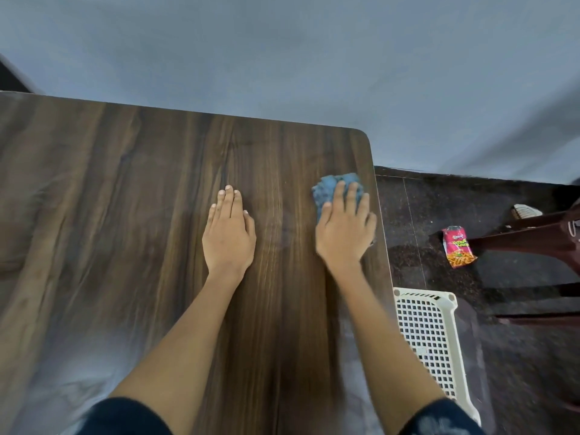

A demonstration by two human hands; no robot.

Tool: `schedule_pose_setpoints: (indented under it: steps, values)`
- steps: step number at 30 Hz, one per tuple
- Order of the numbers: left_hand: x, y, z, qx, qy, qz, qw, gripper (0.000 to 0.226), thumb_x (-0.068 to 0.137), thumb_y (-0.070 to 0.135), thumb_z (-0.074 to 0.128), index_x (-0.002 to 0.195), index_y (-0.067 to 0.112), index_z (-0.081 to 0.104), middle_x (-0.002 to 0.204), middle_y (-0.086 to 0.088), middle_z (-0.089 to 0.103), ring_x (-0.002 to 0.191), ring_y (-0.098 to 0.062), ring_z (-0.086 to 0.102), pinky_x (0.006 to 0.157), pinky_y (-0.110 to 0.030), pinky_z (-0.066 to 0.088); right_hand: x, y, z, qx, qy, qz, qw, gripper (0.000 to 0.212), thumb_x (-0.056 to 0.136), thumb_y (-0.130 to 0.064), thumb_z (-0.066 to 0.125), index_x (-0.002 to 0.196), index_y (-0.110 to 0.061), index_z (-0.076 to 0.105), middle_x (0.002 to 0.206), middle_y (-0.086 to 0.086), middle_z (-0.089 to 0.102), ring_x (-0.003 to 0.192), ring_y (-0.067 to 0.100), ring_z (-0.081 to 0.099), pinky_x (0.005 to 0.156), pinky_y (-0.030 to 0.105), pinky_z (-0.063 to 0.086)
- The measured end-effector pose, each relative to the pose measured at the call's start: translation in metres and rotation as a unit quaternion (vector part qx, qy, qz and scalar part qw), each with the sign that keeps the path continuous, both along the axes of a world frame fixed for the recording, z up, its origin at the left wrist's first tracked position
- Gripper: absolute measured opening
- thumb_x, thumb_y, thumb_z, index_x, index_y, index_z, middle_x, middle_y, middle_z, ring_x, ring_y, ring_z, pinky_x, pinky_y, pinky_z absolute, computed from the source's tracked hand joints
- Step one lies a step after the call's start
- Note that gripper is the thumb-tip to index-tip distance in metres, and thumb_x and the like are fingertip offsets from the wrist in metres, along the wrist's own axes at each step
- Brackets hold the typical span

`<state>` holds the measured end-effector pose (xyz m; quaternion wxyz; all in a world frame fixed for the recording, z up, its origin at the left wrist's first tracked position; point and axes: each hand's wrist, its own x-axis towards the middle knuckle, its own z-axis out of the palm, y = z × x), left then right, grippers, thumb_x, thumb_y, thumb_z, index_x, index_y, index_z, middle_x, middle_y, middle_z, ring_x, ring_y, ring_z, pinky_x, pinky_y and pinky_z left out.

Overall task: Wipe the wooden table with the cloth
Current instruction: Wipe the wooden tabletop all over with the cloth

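Cloth (324, 192) at table (125, 199) rt edge under flat rt hand (343, 235); lt hand (228, 235) flat, room leftward.

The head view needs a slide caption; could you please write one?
The right hand presses the blue cloth near the wooden table's right edge; the left hand rests flat alongside.

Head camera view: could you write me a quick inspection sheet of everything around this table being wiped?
Surface: wooden table, dark-grained, with a rounded far right corner.
Job's things: blue cloth, bunched, near the table's right edge.
Clutter: red snack packet and white lattice basket on the floor to the right of the table.
Hands: left hand lies flat on the table, holding nothing; right hand presses on the cloth.
Cables: nothing seen.
Surroundings: grey wall, dark speckled floor, brown furniture at the right.
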<state>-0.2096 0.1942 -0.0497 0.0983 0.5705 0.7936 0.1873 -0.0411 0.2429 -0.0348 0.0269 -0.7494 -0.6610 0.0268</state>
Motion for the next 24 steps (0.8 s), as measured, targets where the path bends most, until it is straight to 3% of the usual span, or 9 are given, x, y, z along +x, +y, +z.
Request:
schedule_pose_setpoints:
  steps: [4, 7, 10, 14, 20, 24]
  values:
    - [0.009, -0.006, 0.002, -0.004, -0.011, 0.013, 1.0, 0.045, 0.099, 0.019, 0.027, 0.142, 0.005, 0.028, 0.151, -0.009, 0.026, 0.142, -0.018, 0.019, 0.116, -0.03, 0.012, -0.044, -0.026, -0.001, -0.01, 0.037, 0.111, 0.993, 0.052, 0.102, -0.036, 0.02, 0.151, -0.021, 0.016, 0.159, 0.002, 0.016, 0.145, 0.027, 0.014, 0.112, 0.044, 0.02]
    - [0.016, -0.018, 0.002, -0.006, -0.016, 0.008, 1.0, 0.046, 0.099, 0.018, 0.028, 0.143, 0.004, 0.025, 0.152, -0.009, 0.023, 0.142, -0.018, 0.016, 0.117, -0.032, 0.011, -0.035, -0.002, 0.003, -0.03, 0.037, 0.162, 0.986, 0.051, 0.102, -0.036, 0.019, 0.151, -0.022, 0.016, 0.159, 0.0, 0.016, 0.145, 0.027, 0.015, 0.111, 0.044, 0.023]
    - [0.021, -0.039, 0.002, -0.01, -0.015, -0.006, 1.0, 0.047, 0.099, 0.02, 0.028, 0.143, 0.005, 0.025, 0.153, -0.009, 0.022, 0.143, -0.018, 0.016, 0.118, -0.032, 0.01, 0.007, 0.022, 0.005, -0.034, 0.031, 0.087, 0.995, 0.052, 0.102, -0.038, 0.016, 0.151, -0.023, 0.012, 0.16, -0.001, 0.011, 0.146, 0.025, 0.013, 0.111, 0.042, 0.023]
    - [0.025, -0.061, 0.002, -0.016, -0.011, -0.018, 1.0, 0.047, 0.099, 0.022, 0.028, 0.143, 0.005, 0.024, 0.153, -0.008, 0.022, 0.142, -0.017, 0.016, 0.117, -0.032, 0.01, 0.046, -0.012, 0.003, -0.03, 0.013, 0.032, 0.999, 0.052, 0.102, -0.037, 0.016, 0.152, -0.021, 0.013, 0.159, 0.002, 0.013, 0.145, 0.027, 0.013, 0.11, 0.043, 0.023]
    - [0.031, -0.073, 0.001, -0.02, -0.016, -0.014, 1.0, 0.047, 0.1, 0.023, 0.026, 0.144, 0.006, 0.021, 0.154, -0.006, 0.019, 0.143, -0.016, 0.013, 0.117, -0.031, 0.007, 0.022, -0.101, -0.007, 0.013, 0.039, -0.065, 0.997, 0.053, 0.097, -0.034, 0.025, 0.143, -0.013, 0.04, 0.146, 0.011, 0.043, 0.131, 0.035, 0.043, 0.096, 0.046, 0.041]
    - [0.037, -0.083, 0.002, -0.012, -0.02, -0.008, 1.0, 0.047, 0.099, 0.02, 0.03, 0.143, 0.005, 0.025, 0.152, -0.008, 0.023, 0.142, -0.018, 0.017, 0.115, -0.03, 0.009, -0.027, -0.141, -0.001, -0.019, 0.07, 0.014, 0.997, 0.053, 0.094, -0.035, 0.028, 0.141, -0.016, 0.044, 0.145, 0.007, 0.045, 0.131, 0.032, 0.045, 0.097, 0.044, 0.043]
